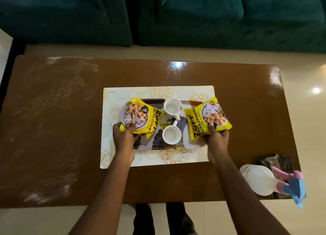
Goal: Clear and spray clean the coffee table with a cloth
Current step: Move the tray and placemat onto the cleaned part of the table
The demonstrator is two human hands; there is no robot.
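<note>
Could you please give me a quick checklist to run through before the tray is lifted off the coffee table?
1. Left hand grips the tray edge: ok, fingers over the left yellow packet.
2. Right hand grips the other edge: ok, thumb on the right yellow packet.
3. Both white mugs upright and empty: ok.
4. Packets fully inside the tray: not ok, the right one overhangs the rim.
5. Placemat free under the tray: cannot tell.
6. Spray bottle and cloth clear of the lift path: ok, at the table's right corner.
</note>
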